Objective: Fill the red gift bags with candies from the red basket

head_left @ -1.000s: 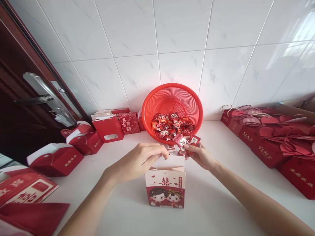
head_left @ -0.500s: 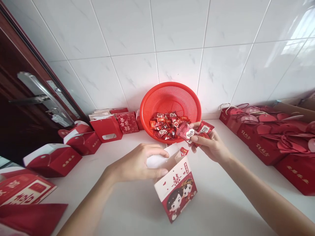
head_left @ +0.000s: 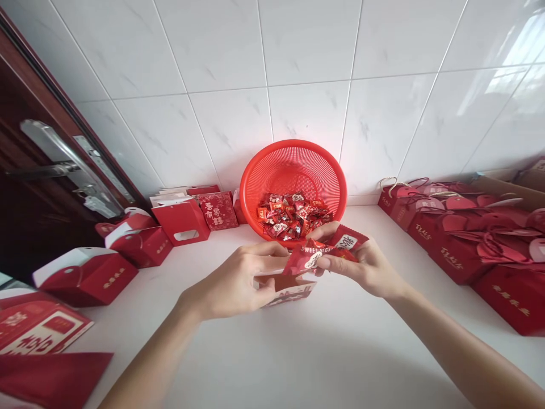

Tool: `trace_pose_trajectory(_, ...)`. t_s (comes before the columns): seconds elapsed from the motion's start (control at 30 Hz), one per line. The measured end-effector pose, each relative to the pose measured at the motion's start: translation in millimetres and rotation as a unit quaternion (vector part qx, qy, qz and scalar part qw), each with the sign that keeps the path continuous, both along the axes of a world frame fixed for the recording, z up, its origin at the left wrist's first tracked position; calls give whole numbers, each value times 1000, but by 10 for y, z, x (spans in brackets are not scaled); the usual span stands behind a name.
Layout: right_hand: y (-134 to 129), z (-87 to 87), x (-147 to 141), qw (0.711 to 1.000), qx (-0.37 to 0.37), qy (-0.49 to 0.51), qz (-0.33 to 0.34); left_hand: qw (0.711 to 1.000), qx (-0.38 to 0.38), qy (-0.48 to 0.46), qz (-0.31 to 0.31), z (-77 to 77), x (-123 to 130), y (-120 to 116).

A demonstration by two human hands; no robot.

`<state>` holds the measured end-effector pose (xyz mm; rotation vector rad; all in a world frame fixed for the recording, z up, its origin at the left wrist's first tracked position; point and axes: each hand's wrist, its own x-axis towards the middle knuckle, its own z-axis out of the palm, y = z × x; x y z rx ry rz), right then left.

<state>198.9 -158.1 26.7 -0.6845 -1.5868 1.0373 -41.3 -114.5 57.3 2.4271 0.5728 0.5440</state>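
Note:
In the head view, my left hand (head_left: 236, 281) grips the left side of a small open candy box (head_left: 293, 293), thumb in front and fingers curled over its opening. Tilted, the box shows mostly its mouth and a narrow strip of its printed front. My right hand (head_left: 368, 270) pinches several red wrapped candies (head_left: 304, 258) at the box's mouth, one pack overlapping the opening. Behind both hands, a red plastic basket (head_left: 293, 149) leans against the wall with a pile of wrapped candies (head_left: 293, 213) in its lower part.
Folded red gift boxes (head_left: 87, 278) line the left side by a dark door (head_left: 25, 227). Flat red cards and a bag (head_left: 181, 221) stand left of the basket. Several closed red boxes (head_left: 460, 247) fill the right side. White tiles back the white tabletop (head_left: 289, 358).
The box has tipped, so its printed front is mostly out of sight. My right hand has brought the candies down and left to its opening. The left hand stays at the box.

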Motion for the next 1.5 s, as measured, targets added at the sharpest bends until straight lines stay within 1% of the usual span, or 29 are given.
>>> trace_pose_trajectory(0.07,-33,5,-6,1000,20,-18,-6,999,-35,-16,5,-27,16,11)
trace_pose_trajectory(0.2,-88,-3,-43,999,30,-43,-8,998,-43,-38,-22,-108,26,79)
trace_pose_trajectory(0.33,-88,-30,-108,996,56,-63,-17,995,-84,-41,-35,-170,46,150)
trace_pose_trajectory(0.43,-59,-58,-122,993,79,-87,-32,995,-90,-37,-19,-170,43,170)
trace_pose_trajectory(0.6,-10,-100,-96,981,116,-145,-63,993,-114,-9,21,-124,-19,194)
trace_pose_trajectory(0.67,0,-109,-95,977,131,-155,-65,993,-120,-11,20,-118,-31,207)
trace_pose_trajectory(0.77,3,-109,-108,977,135,-151,-62,992,-129,-16,2,-124,-14,210)
trace_pose_trajectory(0.9,-1,-98,-118,979,138,-140,-55,992,-126,-24,-21,-129,33,179)
trace_pose_trajectory(1.07,16,-99,-94,978,145,-143,-46,991,-132,-7,-14,-123,45,171)
trace_pose_trajectory(1.23,32,-117,-78,972,156,-168,-48,991,-126,-27,-30,-124,23,205)
trace_pose_trajectory(1.37,12,-92,-86,967,163,-186,-58,994,-104,-12,10,-114,-20,206)
trace_pose_trajectory(1.5,-48,-16,-72,963,133,-223,-79,998,-47,8,51,-69,-50,182)
